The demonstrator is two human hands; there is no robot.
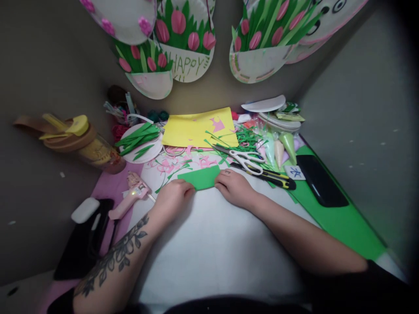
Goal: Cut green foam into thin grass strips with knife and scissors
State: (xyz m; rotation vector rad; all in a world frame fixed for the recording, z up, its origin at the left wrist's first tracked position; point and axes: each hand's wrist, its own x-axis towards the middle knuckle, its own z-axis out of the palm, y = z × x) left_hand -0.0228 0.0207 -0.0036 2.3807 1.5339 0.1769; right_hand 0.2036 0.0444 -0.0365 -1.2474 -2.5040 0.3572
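A strip of green paper (200, 178), seemingly folded, lies on the white work surface (216, 248) between both hands. My left hand (173, 196) grips its left end, thumb toward the near edge. At the right end, my right hand (233, 187) pinches the same paper with its fingers closed. Just beyond the right hand are white-handled scissors (245, 158) and a black and yellow utility knife (278, 178). Pink and green paper scraps (170, 165) are scattered behind the strip. Left of my left hand lies a pink glue gun (132, 196).
Yellow paper (196, 128) lies at the back, beside a paper plate (147, 152) bearing green leaf shapes. A tumbler (88, 144) leans at the left. Piping bags (281, 150) and a black phone (322, 181) lie at the right. Tulip plate crafts (193, 65) hang above.
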